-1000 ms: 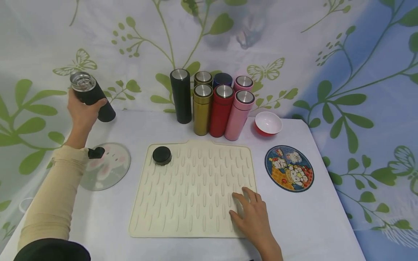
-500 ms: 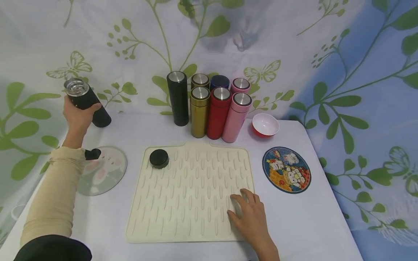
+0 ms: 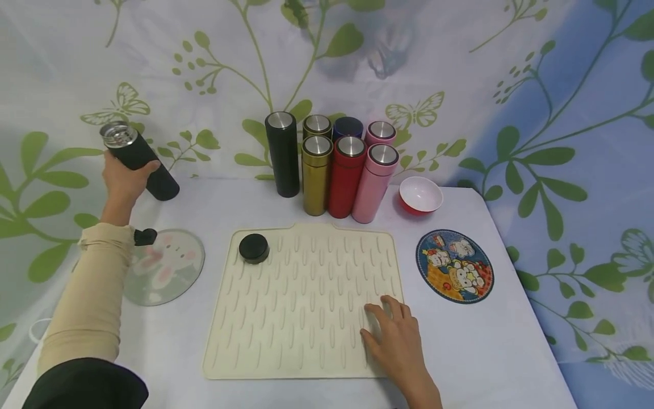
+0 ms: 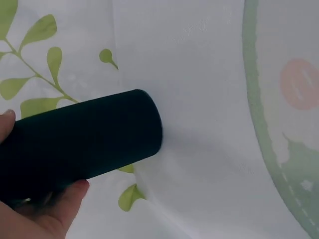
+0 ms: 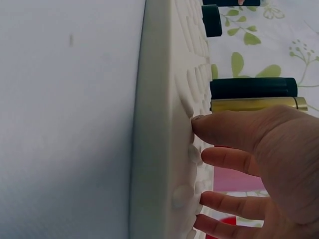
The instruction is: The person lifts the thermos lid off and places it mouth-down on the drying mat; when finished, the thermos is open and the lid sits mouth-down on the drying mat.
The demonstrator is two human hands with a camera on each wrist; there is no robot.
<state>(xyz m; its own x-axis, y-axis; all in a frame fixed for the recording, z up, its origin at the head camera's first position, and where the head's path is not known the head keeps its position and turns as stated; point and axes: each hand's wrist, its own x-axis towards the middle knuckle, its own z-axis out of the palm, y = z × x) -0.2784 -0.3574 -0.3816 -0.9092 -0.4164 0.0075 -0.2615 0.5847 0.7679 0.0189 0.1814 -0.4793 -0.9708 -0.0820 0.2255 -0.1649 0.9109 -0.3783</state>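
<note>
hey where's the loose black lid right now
In the head view, the black lid lies on the cream mat, near its far left corner.

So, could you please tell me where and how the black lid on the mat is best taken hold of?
I'd pinch the lid by opposite sides of its round wall, coming from above with the right hand, which holds nothing; the left hand grips the bottle. The lid is a low disc lying flat on the mat, with nothing crowding its edge.
</note>
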